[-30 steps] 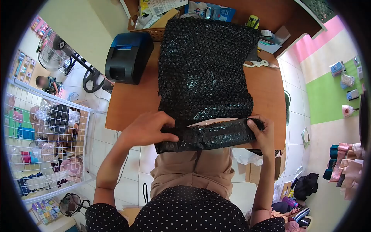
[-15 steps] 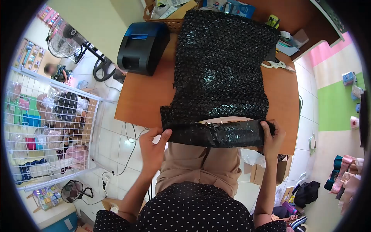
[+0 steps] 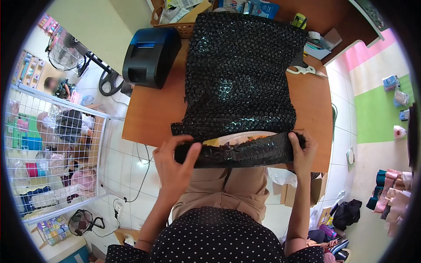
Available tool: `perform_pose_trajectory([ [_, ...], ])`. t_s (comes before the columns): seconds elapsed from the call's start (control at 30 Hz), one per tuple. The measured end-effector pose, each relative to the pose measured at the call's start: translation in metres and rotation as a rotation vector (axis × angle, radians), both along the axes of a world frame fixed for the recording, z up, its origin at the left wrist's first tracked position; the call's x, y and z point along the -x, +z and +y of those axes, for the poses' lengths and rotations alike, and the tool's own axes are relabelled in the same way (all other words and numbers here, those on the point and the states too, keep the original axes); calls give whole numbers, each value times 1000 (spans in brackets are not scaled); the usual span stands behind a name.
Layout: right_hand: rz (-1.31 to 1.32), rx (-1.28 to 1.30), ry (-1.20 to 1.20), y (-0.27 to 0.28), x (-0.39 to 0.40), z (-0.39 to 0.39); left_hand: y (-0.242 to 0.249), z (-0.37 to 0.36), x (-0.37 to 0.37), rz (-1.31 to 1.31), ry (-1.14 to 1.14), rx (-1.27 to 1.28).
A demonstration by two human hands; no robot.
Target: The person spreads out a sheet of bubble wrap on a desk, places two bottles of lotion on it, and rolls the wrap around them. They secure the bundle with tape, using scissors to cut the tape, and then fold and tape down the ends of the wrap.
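Note:
A long sheet of black bubble wrap [image 3: 239, 74] lies down the middle of the wooden desk, its near end turned up into a thick fold. Inside this fold a pale item with a curved edge [image 3: 245, 137] peeks out, mostly covered. My left hand [image 3: 172, 164] grips the fold's left end, thumb across the front and fingers over the top. At the opposite end, my right hand [image 3: 303, 153] pinches the fold, thumb on top and fingers behind it.
A black label printer [image 3: 151, 57] stands on the desk's left side, near a brown basket [image 3: 186, 30]. White-handled scissors [image 3: 307, 70] lie right of the wrap. A white wire rack [image 3: 57, 153] is at left; a cardboard box [image 3: 300, 193] sits below the desk. Another person [image 3: 61, 87] is far left.
My left thumb and fingers have shifted inward over the fold's left end. The fold has tipped, exposing more of the pale item. The whole view has shifted slightly.

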State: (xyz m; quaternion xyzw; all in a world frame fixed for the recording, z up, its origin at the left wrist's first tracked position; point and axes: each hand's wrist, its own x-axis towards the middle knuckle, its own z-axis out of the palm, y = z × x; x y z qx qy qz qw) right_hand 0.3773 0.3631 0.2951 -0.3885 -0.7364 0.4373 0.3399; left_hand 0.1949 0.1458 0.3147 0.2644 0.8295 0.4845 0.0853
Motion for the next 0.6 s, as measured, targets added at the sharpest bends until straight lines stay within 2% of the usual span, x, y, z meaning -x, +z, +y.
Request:
perform_pose_trajectory([
  [0.03, 17, -3, 7, -1, 3, 2, 4, 5, -1, -3, -55, 161],
  [0.17, -18, -93, -10, -5, 9, 5, -18, 17, 5, 42, 76, 53],
  [0.2, -40, -86, -18, -5, 11, 5, -20, 19, 4, 41, 76, 56],
  [0.27, -64, -77, -26, -4, 15, 6, -23, 25, 0, 218, 98, 172],
  [0.4, -103, -127, -15, 0, 15, 4, -20, 26, 1, 265, 75, 186],
  [0.47, -108, -145, -9, 1, 16, 4, -20, 29, 3, 792, 119, 4],
  [0.5, -109, -152, -7, 0, 16, 3, -18, 27, 4, 791, 116, 3],
  [0.57, -115, -159, -2, 0, 16, 3, -15, 21, 6, 956, -474, -41],
  [0.6, -88, -175, 14, 0, 16, 3, -16, 24, 10, 986, -552, -14],
])
